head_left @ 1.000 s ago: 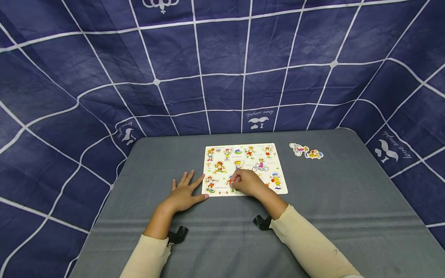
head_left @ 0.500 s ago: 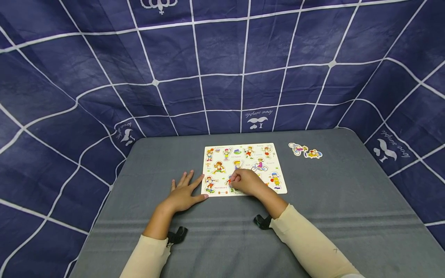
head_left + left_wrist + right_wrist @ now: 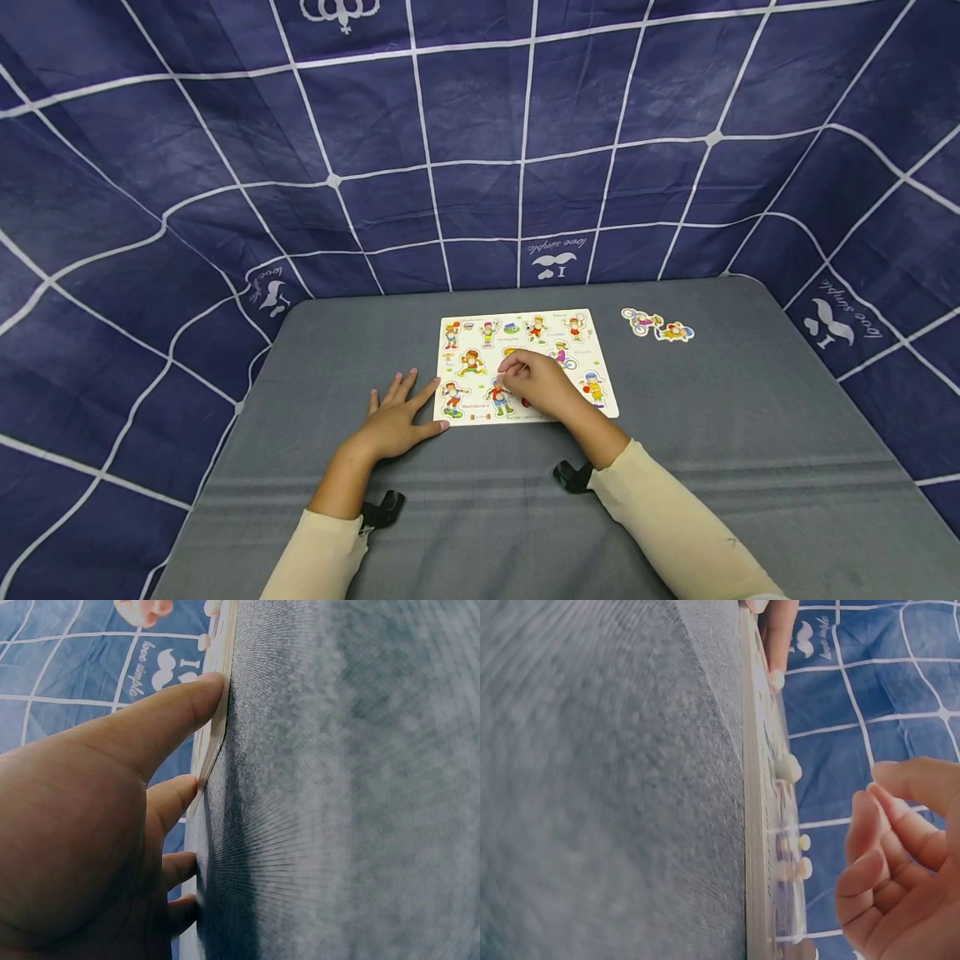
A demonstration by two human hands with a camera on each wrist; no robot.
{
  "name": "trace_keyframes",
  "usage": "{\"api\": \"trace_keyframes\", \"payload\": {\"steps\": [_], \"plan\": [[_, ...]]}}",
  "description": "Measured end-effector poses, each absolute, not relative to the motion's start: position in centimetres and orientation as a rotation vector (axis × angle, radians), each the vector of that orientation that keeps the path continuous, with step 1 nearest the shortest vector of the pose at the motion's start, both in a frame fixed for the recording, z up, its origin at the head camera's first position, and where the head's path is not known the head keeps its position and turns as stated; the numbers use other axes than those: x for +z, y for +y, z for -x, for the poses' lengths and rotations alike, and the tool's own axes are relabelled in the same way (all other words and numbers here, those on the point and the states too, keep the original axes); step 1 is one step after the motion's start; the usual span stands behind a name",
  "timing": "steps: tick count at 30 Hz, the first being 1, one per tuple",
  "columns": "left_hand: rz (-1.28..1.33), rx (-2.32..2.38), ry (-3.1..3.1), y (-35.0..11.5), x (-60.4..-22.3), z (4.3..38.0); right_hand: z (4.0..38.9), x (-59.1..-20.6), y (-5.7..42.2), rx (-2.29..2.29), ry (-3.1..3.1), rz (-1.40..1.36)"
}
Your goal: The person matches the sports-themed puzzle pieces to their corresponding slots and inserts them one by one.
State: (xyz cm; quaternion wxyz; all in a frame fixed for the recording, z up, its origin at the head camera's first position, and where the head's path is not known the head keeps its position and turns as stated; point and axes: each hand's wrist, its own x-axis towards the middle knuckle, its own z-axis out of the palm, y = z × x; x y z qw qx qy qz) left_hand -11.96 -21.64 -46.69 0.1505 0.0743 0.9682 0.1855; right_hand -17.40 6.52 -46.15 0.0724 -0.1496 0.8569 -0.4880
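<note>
A wooden knob puzzle board [image 3: 477, 395] with colourful sports figures lies on the grey table. My left hand [image 3: 396, 425] is spread flat beside it, its thumb and forefinger tips touching the board's left edge. Over the board's middle is my right hand [image 3: 536, 383], fingers curled and thumb meeting the forefinger. The right wrist view shows that hand [image 3: 907, 862] raised off the board, nothing visible in its fingertips. Just below it, a roller-skater piece [image 3: 499, 402] sits in the front row. Pale knobs [image 3: 787, 769] stand up from the board. The hand covers some figures.
Two loose puzzle pieces lie close together right of the board: a cyclist-like piece [image 3: 641, 322] and a yellow and red one [image 3: 675, 332]. A blue curtain [image 3: 480, 200] with white lines hangs around the grey table [image 3: 712, 417].
My right hand has lifted away from the roller-skater piece and shifted slightly back and right, so the piece now shows in the board. The left hand has stayed at the left edge.
</note>
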Motion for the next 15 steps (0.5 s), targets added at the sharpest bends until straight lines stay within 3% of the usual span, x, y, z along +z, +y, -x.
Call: {"api": "trace_keyframes", "payload": {"steps": [15], "plan": [[-0.222, 0.547, 2.786, -21.5, -46.5, 11.6, 17.4, -44.7, 7.2, -1.747, 2.532, 0.395]]}}
